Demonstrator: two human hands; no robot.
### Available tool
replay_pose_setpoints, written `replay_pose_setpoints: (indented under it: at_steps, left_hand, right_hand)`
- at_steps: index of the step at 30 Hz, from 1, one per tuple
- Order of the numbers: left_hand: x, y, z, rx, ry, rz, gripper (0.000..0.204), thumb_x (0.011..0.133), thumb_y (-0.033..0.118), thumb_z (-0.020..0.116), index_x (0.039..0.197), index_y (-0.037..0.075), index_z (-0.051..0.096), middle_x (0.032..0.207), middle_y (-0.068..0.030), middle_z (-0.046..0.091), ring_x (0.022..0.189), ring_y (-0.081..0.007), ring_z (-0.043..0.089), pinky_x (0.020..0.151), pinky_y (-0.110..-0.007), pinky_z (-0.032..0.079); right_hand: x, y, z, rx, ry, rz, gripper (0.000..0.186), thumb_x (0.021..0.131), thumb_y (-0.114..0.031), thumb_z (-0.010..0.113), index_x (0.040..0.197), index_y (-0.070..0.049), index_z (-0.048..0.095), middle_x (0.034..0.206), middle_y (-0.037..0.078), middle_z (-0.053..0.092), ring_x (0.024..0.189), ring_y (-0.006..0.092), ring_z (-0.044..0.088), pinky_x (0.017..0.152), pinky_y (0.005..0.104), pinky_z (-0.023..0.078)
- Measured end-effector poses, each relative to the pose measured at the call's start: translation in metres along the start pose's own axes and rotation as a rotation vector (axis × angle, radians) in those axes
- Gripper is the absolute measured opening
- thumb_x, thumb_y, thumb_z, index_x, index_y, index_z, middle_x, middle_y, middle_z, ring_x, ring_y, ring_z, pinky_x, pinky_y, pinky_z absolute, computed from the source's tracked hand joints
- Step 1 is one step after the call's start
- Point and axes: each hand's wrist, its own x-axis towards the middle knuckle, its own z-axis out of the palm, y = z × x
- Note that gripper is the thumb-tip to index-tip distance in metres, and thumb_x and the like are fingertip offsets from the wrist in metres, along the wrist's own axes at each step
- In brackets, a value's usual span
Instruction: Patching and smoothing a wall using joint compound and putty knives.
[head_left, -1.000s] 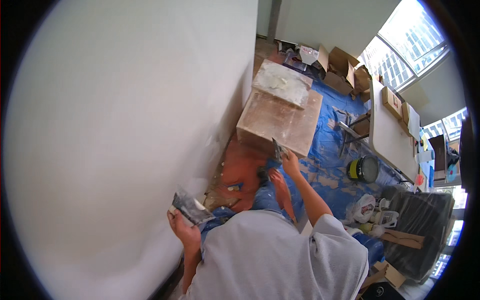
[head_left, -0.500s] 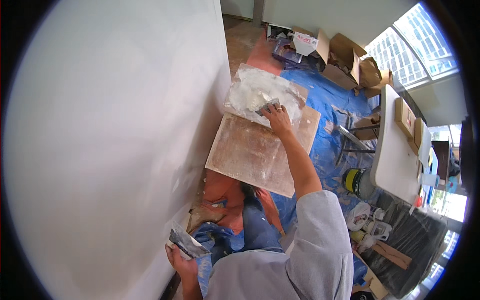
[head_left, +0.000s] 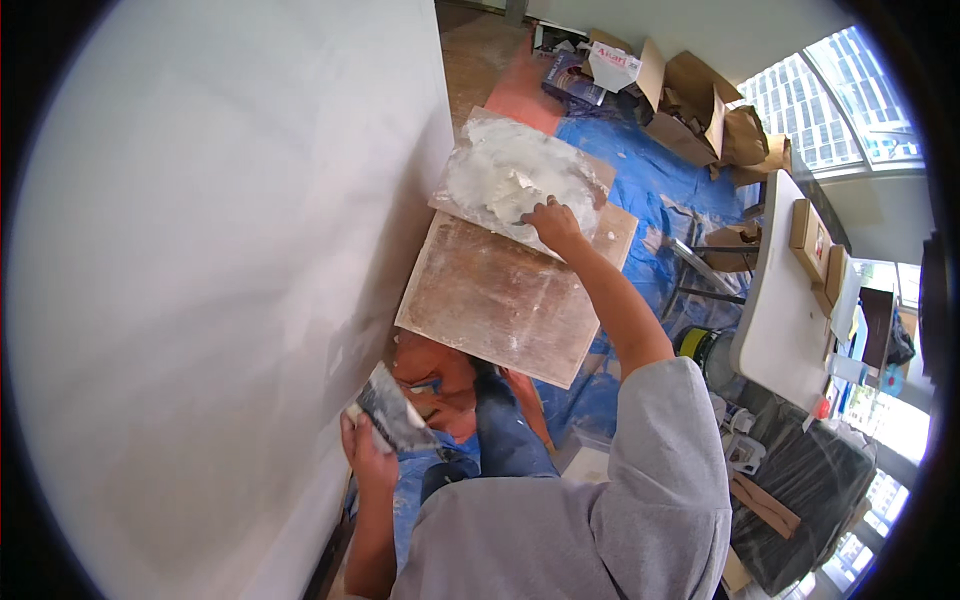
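My right hand (head_left: 553,224) reaches forward onto a mound of white plaster (head_left: 505,180) heaped on a board (head_left: 530,232) that lies atop a brown wooden table (head_left: 500,300). Its fingers are closed around a small tool whose blade is buried in the plaster. My left hand (head_left: 362,450) is low beside the white wall (head_left: 200,270) and holds a wide flat trowel (head_left: 392,408), smeared grey, tilted toward the wall.
Blue sheeting (head_left: 660,210) covers the floor. Cardboard boxes (head_left: 690,120) and bags sit at the far end. A white table (head_left: 785,300) with boxes stands at the right, a yellow reel (head_left: 700,345) under it. Windows (head_left: 815,100) are at upper right.
My right hand has reached from near the table's front edge out to the plaster mound. The left hand with the trowel has stayed low by the wall. The view has moved closer to the table.
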Motion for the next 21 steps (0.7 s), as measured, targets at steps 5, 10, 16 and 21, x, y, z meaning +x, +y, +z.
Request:
replay_pose_setpoints:
  at_steps: [5,10,16,21]
  left_hand:
    - [0.076,-0.065,0.035,0.142,-0.177,-0.081,0.039,0.104,0.025,0.056,0.136,0.005,0.049,0.122,-0.0084,0.062,0.109,-0.0208,0.062,0.094,-0.036,0.052]
    - [0.140,-0.126,0.120,0.121,-0.132,-0.206,0.037,0.105,0.025,0.053,0.134,0.002,0.051,0.117,-0.0085,0.063,0.104,-0.0205,0.064,0.091,-0.037,0.054]
    - [0.195,-0.178,0.221,0.074,-0.115,-0.236,0.030,0.107,0.022,0.047,0.132,0.007,0.049,0.115,-0.0095,0.062,0.095,-0.0206,0.065,0.066,-0.036,0.058]
    - [0.211,-0.184,0.254,0.020,-0.103,-0.346,0.024,0.107,0.022,0.046,0.127,0.009,0.052,0.113,-0.0089,0.064,0.093,-0.0209,0.067,0.069,-0.035,0.060]
  right_hand:
    - [-0.026,0.045,-0.011,0.511,0.160,0.103,0.036,0.096,-0.010,0.058,0.127,-0.022,0.071,0.102,0.012,0.075,0.102,0.0342,0.066,0.084,0.0411,0.053]
    - [-0.073,0.029,-0.040,1.078,0.277,0.210,0.033,0.102,-0.012,0.057,0.133,-0.008,0.065,0.109,0.014,0.072,0.099,0.0196,0.064,0.089,0.0326,0.049]
    - [-0.106,-0.012,-0.064,1.352,0.577,0.108,0.033,0.103,-0.013,0.057,0.135,-0.004,0.063,0.109,0.010,0.071,0.098,0.0136,0.061,0.090,0.0300,0.048]
    - [-0.100,-0.006,-0.074,1.040,0.569,0.033,0.046,0.089,0.006,0.063,0.132,-0.007,0.063,0.129,0.014,0.066,0.116,0.0319,0.062,0.099,0.0363,0.049]
